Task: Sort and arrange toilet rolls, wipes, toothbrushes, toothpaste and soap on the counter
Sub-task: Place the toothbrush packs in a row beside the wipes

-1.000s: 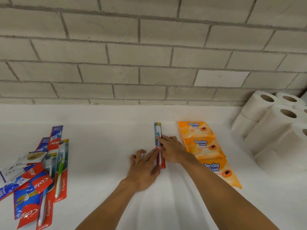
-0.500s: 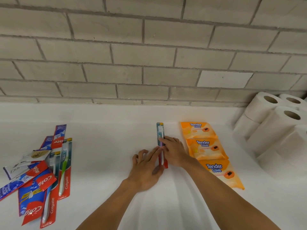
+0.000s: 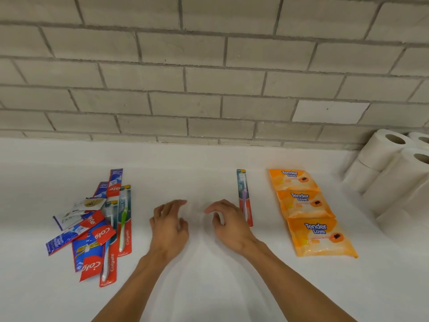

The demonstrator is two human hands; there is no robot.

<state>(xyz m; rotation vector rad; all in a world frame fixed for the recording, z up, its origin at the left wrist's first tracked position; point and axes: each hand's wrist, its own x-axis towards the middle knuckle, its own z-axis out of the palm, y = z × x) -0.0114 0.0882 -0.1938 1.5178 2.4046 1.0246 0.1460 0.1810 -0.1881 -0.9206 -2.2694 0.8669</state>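
Empty left hand (image 3: 170, 225), empty right hand (image 3: 228, 225), packaged toothbrush (image 3: 244, 196), wipes packs (image 3: 311, 210)

glossy plastic wipes packs (image 3: 308, 210), matt white counter (image 3: 209, 287)

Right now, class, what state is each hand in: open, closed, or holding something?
Left hand: open, holding nothing.
Right hand: open, holding nothing.

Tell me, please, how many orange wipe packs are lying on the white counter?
3, in a column right of the packaged purple toothbrush: far orange plastic pack, middle pack, near pack. None appears hidden.
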